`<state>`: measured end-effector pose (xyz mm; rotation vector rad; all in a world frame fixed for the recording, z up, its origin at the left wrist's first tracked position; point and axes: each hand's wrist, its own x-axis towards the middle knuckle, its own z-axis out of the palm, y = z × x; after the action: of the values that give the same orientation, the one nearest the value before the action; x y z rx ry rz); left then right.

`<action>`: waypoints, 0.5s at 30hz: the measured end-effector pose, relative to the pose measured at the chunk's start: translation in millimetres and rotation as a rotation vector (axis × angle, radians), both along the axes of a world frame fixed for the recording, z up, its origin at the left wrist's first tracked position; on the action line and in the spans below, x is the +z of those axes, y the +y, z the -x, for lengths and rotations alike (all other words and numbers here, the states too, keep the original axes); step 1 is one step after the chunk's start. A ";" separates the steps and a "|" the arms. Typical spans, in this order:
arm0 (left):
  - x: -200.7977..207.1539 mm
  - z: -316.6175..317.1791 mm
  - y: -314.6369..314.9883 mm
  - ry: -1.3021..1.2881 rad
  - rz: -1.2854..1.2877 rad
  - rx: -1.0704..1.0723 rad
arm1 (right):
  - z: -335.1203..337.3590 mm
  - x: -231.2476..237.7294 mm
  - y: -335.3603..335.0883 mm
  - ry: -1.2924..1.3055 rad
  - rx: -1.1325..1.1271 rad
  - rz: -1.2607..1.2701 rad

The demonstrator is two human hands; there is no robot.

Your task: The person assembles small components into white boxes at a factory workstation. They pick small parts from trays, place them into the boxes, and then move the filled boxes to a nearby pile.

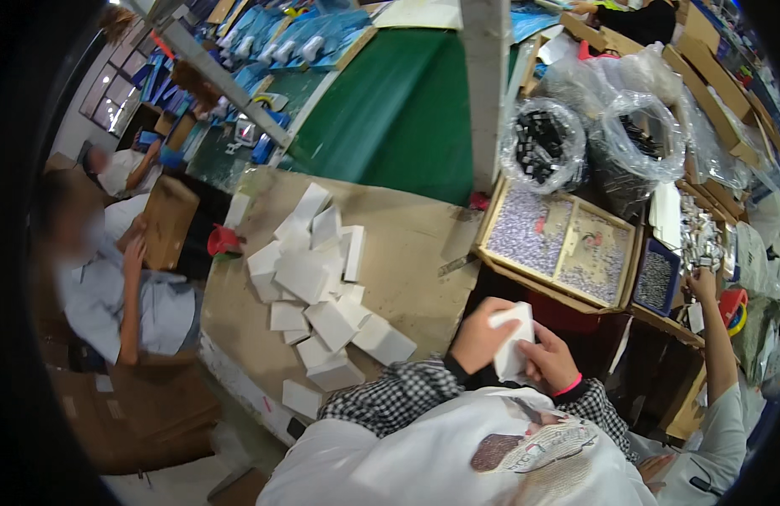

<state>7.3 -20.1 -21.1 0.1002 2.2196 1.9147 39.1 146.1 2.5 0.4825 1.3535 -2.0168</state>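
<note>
Fingers [501,325] of left hand [478,336] wrapped round upper left side of small white rectangular cardboard box [513,339]; closed on it. Right hand [548,357] grips box's lower right edge, fingers curled shut on it, pink band at wrist. Box held upright, slightly tilted, in front of chest, just off the near edge of brown cardboard-covered desk [407,244]. Loose pile of matching white boxes [318,287] lies on desk, to the left. Wooden two-compartment tray of small grey parts [558,240] sits beyond the hands. Another person's hand [704,285] reaches up at right.
</note>
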 end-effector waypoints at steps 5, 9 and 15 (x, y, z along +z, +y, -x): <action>-15.2 36.9 -86.1 0.159 0.202 0.372 | 11.2 -14.1 6.4 0.121 0.085 -0.158; 36.7 68.2 -207.8 0.477 0.853 0.655 | 16.1 -24.2 17.9 0.176 0.025 -0.150; 66.6 64.1 -287.6 0.868 1.248 0.879 | 23.6 -30.8 24.4 0.221 -0.044 -0.147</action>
<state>-56.9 -307.7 45.6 -0.3574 4.0605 0.1383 15.5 170.5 -28.2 0.3646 1.6462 -2.0630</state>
